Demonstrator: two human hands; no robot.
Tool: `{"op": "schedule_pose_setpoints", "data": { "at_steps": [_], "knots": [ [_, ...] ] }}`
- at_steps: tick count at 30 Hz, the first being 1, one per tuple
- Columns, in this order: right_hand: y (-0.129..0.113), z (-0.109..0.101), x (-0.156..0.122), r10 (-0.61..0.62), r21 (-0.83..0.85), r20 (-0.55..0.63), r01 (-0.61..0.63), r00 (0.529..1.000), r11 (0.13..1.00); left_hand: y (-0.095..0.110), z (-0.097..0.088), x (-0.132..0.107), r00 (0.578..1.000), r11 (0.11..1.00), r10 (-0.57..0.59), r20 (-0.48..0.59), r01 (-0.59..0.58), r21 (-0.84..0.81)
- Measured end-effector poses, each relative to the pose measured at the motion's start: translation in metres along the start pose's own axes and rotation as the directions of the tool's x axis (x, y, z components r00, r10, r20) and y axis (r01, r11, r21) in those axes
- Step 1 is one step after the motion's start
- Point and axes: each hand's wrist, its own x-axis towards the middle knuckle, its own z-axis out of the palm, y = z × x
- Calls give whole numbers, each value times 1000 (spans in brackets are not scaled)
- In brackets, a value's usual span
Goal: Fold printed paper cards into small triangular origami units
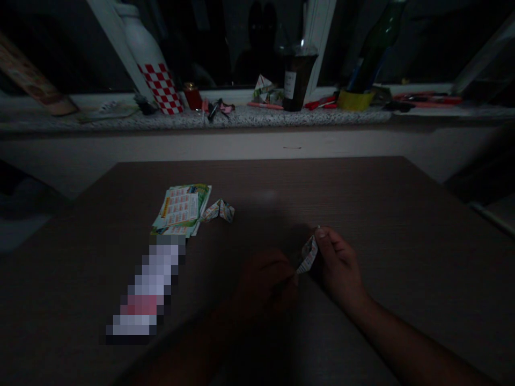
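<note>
Between my two hands is a small piece of folded printed paper (pixel 309 254), held just above the dark wooden table. My right hand (pixel 338 257) pinches its upper end between thumb and fingers. At its lower end, my left hand (pixel 267 279) lies in deep shadow with the fingers closed around the paper's tip. A second folded paper piece (pixel 219 210) rests on the table, beside a stack of printed paper cards (pixel 181 208) at the left. The inner side of the held paper is hard to make out in the dim light.
A blurred-out oblong object (pixel 148 284) lies left of my hands on the table (pixel 402 214). Behind, a granite windowsill (pixel 241 119) carries a red-checkered white bottle (pixel 156 69), a lidded plastic cup (pixel 295 78), a green bottle (pixel 374 48), a yellow tape roll (pixel 355 100) and pens.
</note>
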Motion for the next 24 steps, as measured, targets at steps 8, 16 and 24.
{"op": "schedule_pose_setpoints", "data": {
  "at_steps": [8,16,24],
  "knots": [
    [-6,3,-2,-93,-181,-89,76,992,981,5,6,-2,978,999,44,203,-40,-26],
    [-4,0,-4,-285,-528,196,346,938,775,-1,4,0,795,796,-528,299,586,-150],
    [-2,-9,-6,-3,-263,479,147,878,953,-6,2,0,648,406,-677,348,723,-559]
  ]
}}
